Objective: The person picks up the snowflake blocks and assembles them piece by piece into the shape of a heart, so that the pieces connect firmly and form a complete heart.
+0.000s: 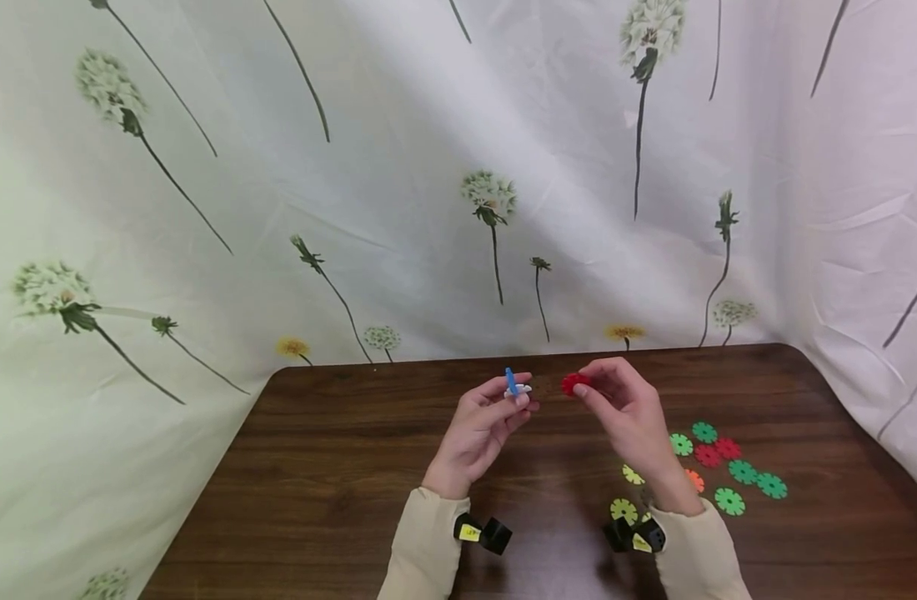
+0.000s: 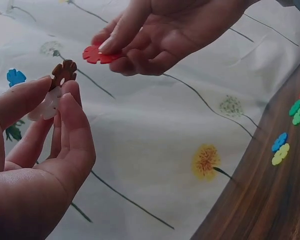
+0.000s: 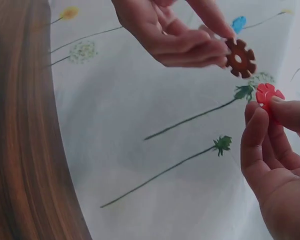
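Observation:
Above the far part of the table, my left hand [image 1: 473,429] pinches a small joined piece of interlocking plastic discs. It is made of a blue disc [image 1: 510,381], a white disc [image 2: 50,104] and a brown disc [image 3: 240,57] with a round centre hole. Thumb and fingers cover part of the white one. To its right, my right hand [image 1: 629,417] grips a single red interlocking disc [image 1: 574,383] between thumb and fingertips. A short gap separates the red disc from the brown one.
Loose notched discs lie on the dark wood table [image 1: 316,475] at the right, among them a green disc [image 1: 729,501], a red disc [image 1: 708,455] and a yellow disc [image 1: 623,511]. Behind the table's far edge hangs a white dandelion-print cloth [image 1: 398,208].

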`<state>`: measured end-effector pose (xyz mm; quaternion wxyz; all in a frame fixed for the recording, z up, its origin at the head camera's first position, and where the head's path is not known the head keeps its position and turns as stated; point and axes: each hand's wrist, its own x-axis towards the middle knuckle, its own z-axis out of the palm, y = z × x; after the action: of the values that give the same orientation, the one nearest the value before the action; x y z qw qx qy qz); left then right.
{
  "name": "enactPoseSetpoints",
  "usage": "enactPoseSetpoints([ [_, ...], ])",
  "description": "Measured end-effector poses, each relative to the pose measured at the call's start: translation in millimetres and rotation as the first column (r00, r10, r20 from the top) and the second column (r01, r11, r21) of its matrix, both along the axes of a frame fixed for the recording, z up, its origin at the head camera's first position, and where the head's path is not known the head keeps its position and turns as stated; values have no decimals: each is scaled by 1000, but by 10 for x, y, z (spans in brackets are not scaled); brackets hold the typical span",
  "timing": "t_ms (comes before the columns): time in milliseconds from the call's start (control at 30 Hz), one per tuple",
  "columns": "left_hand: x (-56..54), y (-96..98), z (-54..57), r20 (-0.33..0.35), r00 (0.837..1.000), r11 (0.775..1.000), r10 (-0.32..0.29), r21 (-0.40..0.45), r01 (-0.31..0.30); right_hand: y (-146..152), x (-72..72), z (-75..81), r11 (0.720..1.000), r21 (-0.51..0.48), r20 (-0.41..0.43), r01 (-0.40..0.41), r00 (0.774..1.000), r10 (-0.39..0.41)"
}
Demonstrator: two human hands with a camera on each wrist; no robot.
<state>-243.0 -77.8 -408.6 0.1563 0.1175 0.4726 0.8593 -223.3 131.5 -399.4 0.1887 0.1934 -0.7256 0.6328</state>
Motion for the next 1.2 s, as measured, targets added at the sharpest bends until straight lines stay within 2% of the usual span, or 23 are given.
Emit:
enactPoseSetpoints([
  [533, -6, 3, -2, -24, 999, 999, -37, -2, 37, -64, -15, -38, 999, 13, 22, -33, 999, 32],
  [767, -6, -4, 4, -30, 1000, 1000, -9, -30, 8, -83, -11, -50, 1000, 28, 16, -2, 1000, 1],
  [1000, 6, -12, 22, -9, 1000, 997, 27, -73, -28, -135, 11, -46, 999, -34, 62, 19, 998, -17],
  [1200, -1, -16, 17, -8, 999, 996, 32, -86, -33, -171, 21, -48, 997, -62, 48, 35, 998, -32],
])
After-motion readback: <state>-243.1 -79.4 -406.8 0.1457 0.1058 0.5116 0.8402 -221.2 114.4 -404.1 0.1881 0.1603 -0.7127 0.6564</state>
